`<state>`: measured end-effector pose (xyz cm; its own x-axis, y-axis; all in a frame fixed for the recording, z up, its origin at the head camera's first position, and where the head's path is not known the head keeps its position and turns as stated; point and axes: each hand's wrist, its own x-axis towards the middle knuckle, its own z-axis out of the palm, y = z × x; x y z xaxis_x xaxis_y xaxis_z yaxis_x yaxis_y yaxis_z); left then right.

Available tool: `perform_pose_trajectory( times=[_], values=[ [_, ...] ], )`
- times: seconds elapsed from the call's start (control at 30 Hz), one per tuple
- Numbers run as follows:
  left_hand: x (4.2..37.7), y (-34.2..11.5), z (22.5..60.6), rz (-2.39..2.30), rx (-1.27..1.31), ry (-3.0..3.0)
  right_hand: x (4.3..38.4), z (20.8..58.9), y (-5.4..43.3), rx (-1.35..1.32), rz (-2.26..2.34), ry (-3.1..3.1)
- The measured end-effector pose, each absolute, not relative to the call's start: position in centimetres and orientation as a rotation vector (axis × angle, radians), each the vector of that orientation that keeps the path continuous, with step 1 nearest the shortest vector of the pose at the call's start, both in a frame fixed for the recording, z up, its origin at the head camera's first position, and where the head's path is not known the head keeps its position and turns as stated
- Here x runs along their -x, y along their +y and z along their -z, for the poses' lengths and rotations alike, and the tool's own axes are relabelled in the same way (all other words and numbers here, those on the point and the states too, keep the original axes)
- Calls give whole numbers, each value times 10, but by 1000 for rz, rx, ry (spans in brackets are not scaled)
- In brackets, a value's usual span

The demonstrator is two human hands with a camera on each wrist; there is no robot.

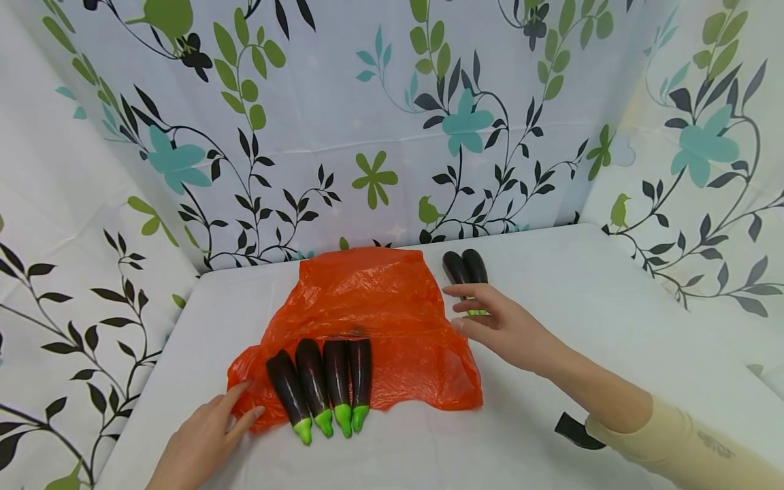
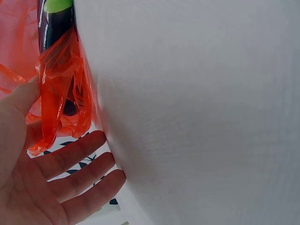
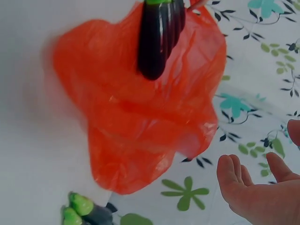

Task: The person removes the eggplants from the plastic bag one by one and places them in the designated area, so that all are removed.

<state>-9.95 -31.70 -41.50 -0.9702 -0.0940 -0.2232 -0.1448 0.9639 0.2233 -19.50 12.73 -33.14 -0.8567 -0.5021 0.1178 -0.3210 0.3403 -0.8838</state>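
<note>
In the head view, several dark eggplants [image 1: 337, 381] with bright green stem ends lie side by side on a spread orange-red plastic bag [image 1: 373, 292]. My left hand [image 1: 202, 435] is at the bag's left edge, beside the leftmost eggplant. The left wrist view shows thumb and index finger touching the loose plastic [image 2: 61, 93], the other fingers spread out. Above the table at the bag's right side, my right hand [image 1: 502, 330] has its fingers extended and holds nothing. It partly hides two more eggplants [image 1: 465, 267] at the back right.
A white cloth covers the table [image 1: 527, 422]. White curtains with leaf and flower patterns [image 1: 343, 136] hang behind and at both sides. A small black object [image 1: 578, 432] lies by the right sleeve.
</note>
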Motion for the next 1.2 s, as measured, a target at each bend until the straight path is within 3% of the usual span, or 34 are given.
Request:
perform_pose_trajectory(
  times=[0.43, 1.2],
  values=[
    [100, -319, 416, -344, 180, 2897, 167, 328, 106, 1043, 1452, 2338],
    [99, -318, 416, -353, 166, 2918, 159, 371, 62, 958, 1292, 2165]
  ],
)
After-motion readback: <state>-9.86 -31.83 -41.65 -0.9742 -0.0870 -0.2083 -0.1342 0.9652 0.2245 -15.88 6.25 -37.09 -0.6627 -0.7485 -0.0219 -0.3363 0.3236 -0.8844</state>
